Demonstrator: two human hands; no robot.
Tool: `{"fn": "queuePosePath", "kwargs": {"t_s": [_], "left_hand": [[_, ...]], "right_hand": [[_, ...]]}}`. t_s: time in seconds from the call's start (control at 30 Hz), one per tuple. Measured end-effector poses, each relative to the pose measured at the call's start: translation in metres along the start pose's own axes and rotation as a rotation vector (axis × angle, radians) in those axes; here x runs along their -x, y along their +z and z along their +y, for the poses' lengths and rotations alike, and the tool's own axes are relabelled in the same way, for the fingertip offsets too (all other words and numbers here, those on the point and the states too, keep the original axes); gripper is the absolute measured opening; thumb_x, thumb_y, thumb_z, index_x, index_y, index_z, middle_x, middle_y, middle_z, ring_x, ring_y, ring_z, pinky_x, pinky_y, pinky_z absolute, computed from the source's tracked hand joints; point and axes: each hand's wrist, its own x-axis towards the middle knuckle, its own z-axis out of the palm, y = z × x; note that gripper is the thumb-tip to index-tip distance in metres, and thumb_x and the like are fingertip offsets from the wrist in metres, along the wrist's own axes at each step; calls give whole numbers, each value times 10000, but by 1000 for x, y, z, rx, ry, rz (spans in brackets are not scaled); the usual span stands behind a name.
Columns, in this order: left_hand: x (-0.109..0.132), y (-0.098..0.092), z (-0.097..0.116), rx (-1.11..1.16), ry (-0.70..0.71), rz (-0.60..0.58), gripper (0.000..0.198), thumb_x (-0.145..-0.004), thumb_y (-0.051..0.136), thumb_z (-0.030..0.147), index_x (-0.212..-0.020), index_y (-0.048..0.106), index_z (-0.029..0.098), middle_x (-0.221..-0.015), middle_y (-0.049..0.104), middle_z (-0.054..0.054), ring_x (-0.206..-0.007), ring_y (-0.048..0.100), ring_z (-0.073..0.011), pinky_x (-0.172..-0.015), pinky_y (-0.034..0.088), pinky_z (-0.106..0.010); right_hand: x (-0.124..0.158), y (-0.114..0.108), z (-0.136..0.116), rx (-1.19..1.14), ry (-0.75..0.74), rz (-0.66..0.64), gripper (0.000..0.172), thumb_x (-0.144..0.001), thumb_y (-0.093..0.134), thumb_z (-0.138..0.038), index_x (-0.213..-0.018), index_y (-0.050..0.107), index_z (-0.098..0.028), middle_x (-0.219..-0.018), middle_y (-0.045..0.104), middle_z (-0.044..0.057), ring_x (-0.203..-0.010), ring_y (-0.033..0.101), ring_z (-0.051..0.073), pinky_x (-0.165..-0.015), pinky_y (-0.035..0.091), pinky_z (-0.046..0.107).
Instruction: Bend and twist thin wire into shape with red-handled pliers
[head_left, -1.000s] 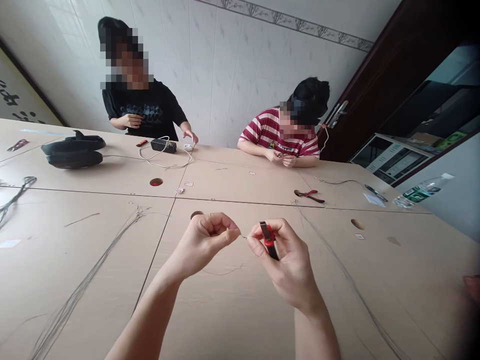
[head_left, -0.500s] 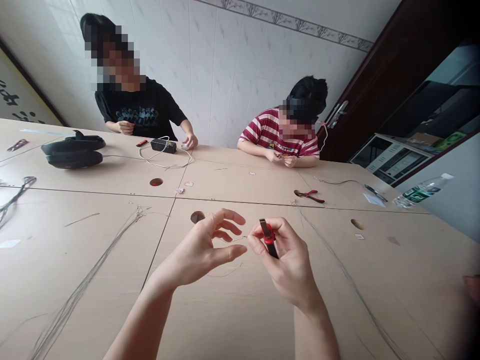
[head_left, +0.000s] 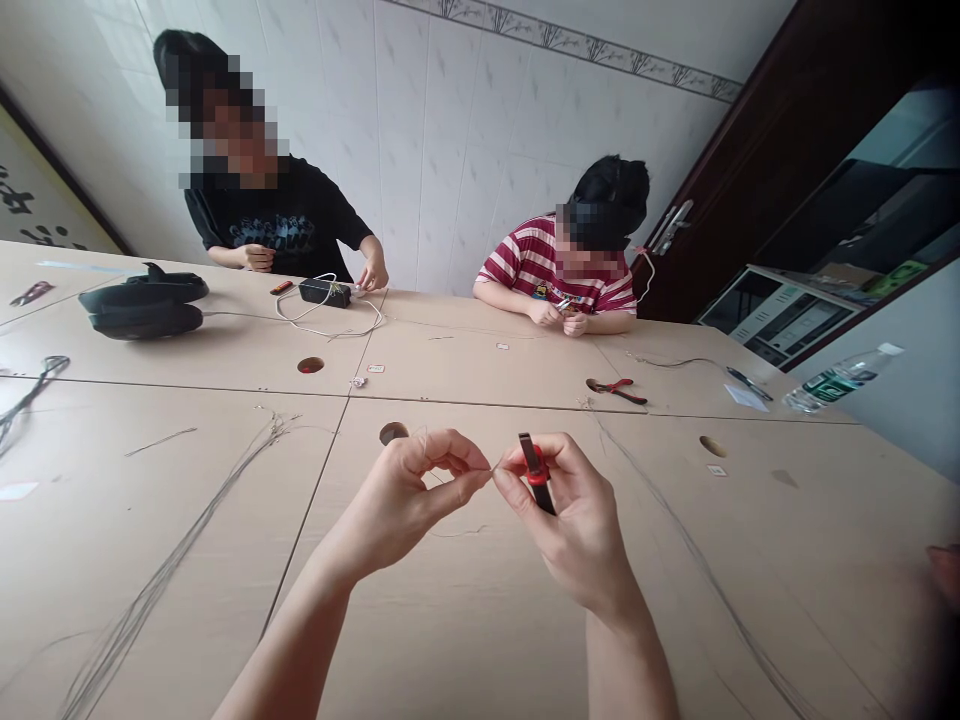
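Observation:
In the head view my left hand [head_left: 420, 490] is closed in a pinch, its thumb and forefinger meeting on a thin wire [head_left: 433, 478]. The wire loops back loosely around the fingers. Fingertip to fingertip with it, my right hand [head_left: 574, 520] pinches the wire's other part between thumb and forefinger. A small red-and-black hand tool [head_left: 537, 470] is tucked in that same right hand, its dark flat end pointing up. The fingers hide much of the tool, so its exact kind is unclear. Both hands are raised above the table [head_left: 450, 640].
Long bundles of thin wire [head_left: 196, 525] lie to the left and right [head_left: 686, 540]. Red-handled pliers [head_left: 626, 390] rest beyond my right hand. A black bag-like object [head_left: 142, 305], a power strip [head_left: 325, 292] and a water bottle [head_left: 844, 380] stand farther off. Two people sit opposite.
My left hand's fingers, spread apart before, have closed into a pinch on the wire beside my right fingertips. The right hand stays nearly in place with the tool.

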Motion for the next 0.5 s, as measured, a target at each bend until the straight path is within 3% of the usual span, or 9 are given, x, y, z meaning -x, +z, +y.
{"fn": "queuePosePath", "kwargs": {"t_s": [0.2,0.5], "left_hand": [[0,-1,3,-59,19,24,86,-892,602,252,-843,656,207,-782,645,13,-743,558,-115,-674,445,-229],[3,-2,6,-113,39,39,89,-900,581,237,-831,631,212,-784,641,31,-749,548,-106,-665,435,-202]], "right_hand": [[-1,-2,-3,-43,11,52,96,-870,633,-264,-905,545,-247,-838,634,-3,-795,571,159,-780,453,333],[-1,-2,-4,-65,22,5,84,-880,622,-261,-907,544,-249,-840,634,-1,-792,577,160,-768,464,328]]}}
